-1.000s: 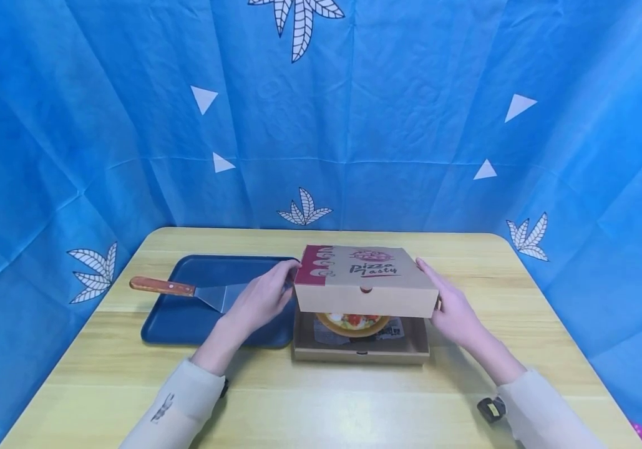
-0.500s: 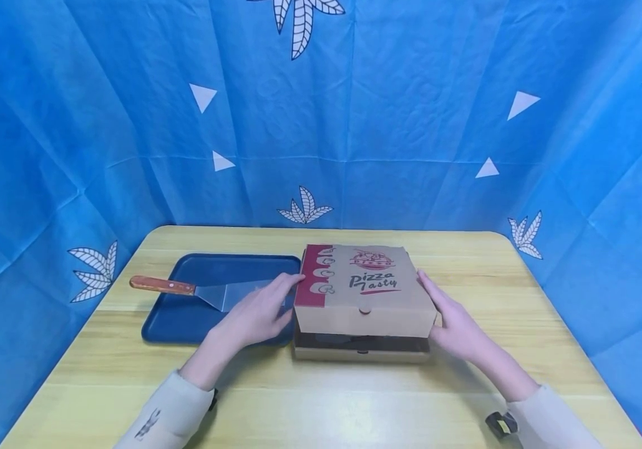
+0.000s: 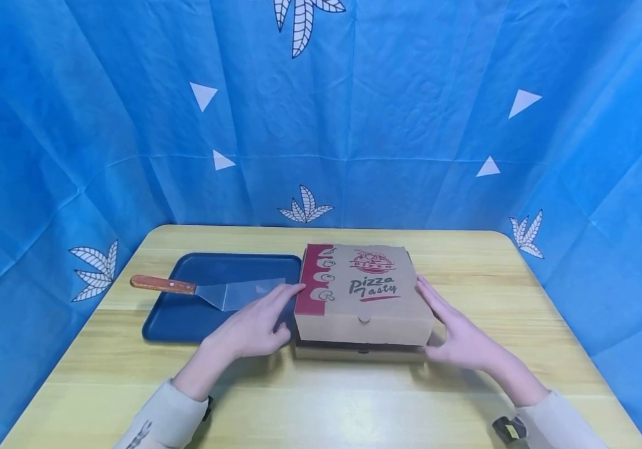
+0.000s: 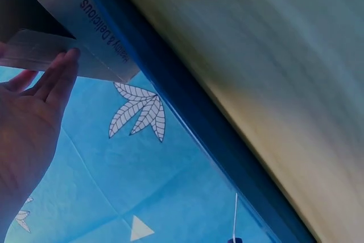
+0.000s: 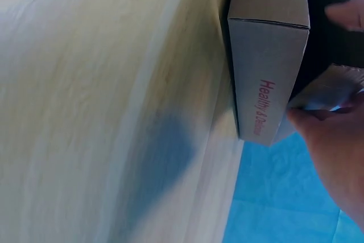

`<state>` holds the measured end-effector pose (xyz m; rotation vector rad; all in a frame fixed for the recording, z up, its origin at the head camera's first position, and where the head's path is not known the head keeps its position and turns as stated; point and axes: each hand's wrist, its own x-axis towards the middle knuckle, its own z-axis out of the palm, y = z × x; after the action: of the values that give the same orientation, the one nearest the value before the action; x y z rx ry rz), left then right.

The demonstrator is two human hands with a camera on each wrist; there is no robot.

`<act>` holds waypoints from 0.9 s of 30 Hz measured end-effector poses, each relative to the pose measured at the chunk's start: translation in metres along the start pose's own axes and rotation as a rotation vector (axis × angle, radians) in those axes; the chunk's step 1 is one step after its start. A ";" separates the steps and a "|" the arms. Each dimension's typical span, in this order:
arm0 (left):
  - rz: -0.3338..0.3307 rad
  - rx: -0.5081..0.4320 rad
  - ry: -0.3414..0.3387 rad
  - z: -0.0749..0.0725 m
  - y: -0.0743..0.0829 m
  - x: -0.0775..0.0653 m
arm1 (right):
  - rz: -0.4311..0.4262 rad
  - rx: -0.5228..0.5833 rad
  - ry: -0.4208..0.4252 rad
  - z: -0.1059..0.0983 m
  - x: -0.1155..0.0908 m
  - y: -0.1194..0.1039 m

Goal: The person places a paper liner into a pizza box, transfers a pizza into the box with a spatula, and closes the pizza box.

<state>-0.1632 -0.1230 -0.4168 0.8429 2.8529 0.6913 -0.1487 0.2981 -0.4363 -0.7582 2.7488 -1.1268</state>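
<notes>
A cardboard pizza box has its printed lid lowered over the base, with a narrow dark gap along the front. The pizza inside is hidden. My left hand touches the lid's left side with extended fingertips, its thumb apart from the box. On the opposite side, my right hand lays straight fingers along the lid, thumb low by the front right corner. In the left wrist view, fingertips meet the lid's side flap. The right wrist view shows the box's side wall and the hand beside the flap.
Left of the box lies a dark blue tray. A metal spatula rests across it, its wooden handle jutting past the tray's left edge. A blue patterned cloth hangs behind the wooden table.
The lid has come down at the front, covering the pizza that showed a second ago. Both hands have moved down and nearer with it, and the left thumb has drawn away from the box.
</notes>
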 end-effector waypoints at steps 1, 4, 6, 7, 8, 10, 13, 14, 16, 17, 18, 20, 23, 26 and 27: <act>0.004 0.010 0.002 0.000 0.000 0.000 | 0.002 0.004 -0.005 0.000 0.000 0.000; 0.018 0.021 0.009 0.001 0.001 0.000 | -0.001 0.018 -0.001 0.000 0.000 0.002; 0.024 0.027 0.011 0.001 0.002 -0.001 | -0.006 0.031 0.007 0.001 -0.001 0.002; 0.025 0.030 0.008 0.001 0.003 -0.001 | -0.009 0.036 0.011 0.001 -0.001 0.003; 0.024 0.029 0.004 0.001 0.004 -0.001 | -0.013 0.038 0.017 0.001 -0.001 0.003; 0.018 0.032 -0.008 0.002 0.005 -0.002 | -0.019 0.044 0.025 0.002 -0.002 0.004; -0.001 0.035 -0.018 0.003 0.006 -0.001 | -0.029 0.046 0.034 0.003 -0.001 0.005; -0.006 0.035 -0.018 0.003 0.006 -0.001 | -0.033 0.048 0.037 0.003 -0.001 0.005; -0.012 0.040 -0.016 0.003 0.007 0.000 | -0.039 0.049 0.040 0.004 -0.002 0.006; -0.012 0.042 -0.015 0.003 0.007 0.000 | -0.040 0.048 0.042 0.004 -0.002 0.006; -0.011 0.047 -0.014 0.003 0.007 0.000 | -0.041 0.045 0.044 0.005 -0.002 0.006; -0.004 0.056 -0.014 0.004 0.007 0.001 | -0.039 0.042 0.041 0.005 -0.002 0.005; 0.005 0.069 -0.010 0.005 0.007 0.002 | -0.033 0.034 0.037 0.006 -0.003 0.004; 0.011 0.078 -0.006 0.006 0.007 0.003 | -0.029 0.029 0.028 0.006 -0.003 0.003; 0.014 0.082 -0.004 0.007 0.007 0.003 | -0.029 0.026 0.028 0.007 -0.004 0.003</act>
<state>-0.1610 -0.1136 -0.4195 0.8745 2.8928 0.5765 -0.1451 0.2973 -0.4435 -0.7877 2.7489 -1.1846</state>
